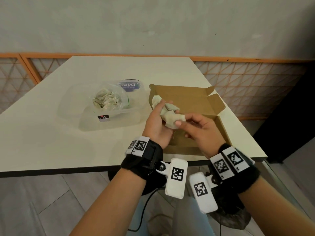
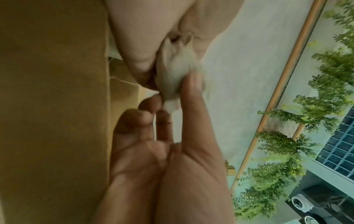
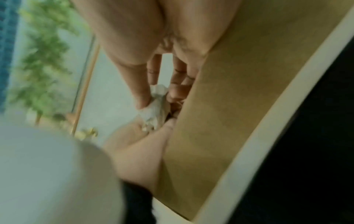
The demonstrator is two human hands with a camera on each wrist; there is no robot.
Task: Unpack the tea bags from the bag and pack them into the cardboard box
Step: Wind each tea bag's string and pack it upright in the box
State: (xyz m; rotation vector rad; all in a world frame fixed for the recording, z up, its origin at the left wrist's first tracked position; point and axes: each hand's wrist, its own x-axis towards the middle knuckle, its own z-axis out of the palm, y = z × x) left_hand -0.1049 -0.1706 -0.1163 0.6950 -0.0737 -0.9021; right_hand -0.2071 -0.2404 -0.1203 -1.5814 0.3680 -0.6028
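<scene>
Over the near half of the open cardboard box (image 1: 196, 101), my left hand (image 1: 167, 106) grips a bunch of pale tea bags (image 1: 171, 117). From the right, my right hand (image 1: 181, 120) pinches one bag of that bunch between thumb and forefinger. In the left wrist view, my left hand (image 2: 172, 91) holds a tea bag (image 2: 176, 69) beside the box wall (image 2: 53, 106). The right wrist view is blurred but shows a crumpled tea bag (image 3: 155, 103) pinched next to the box (image 3: 210, 121). More tea bags lie in the clear plastic bag (image 1: 109, 97), left of the box.
The plastic bag sits in a clear plastic container (image 1: 109, 124) on the white table (image 1: 51, 142). A blue-labelled lid (image 1: 129, 86) lies behind it. The box's flaps stand open toward the table's right edge. An orange lattice rail runs behind the table.
</scene>
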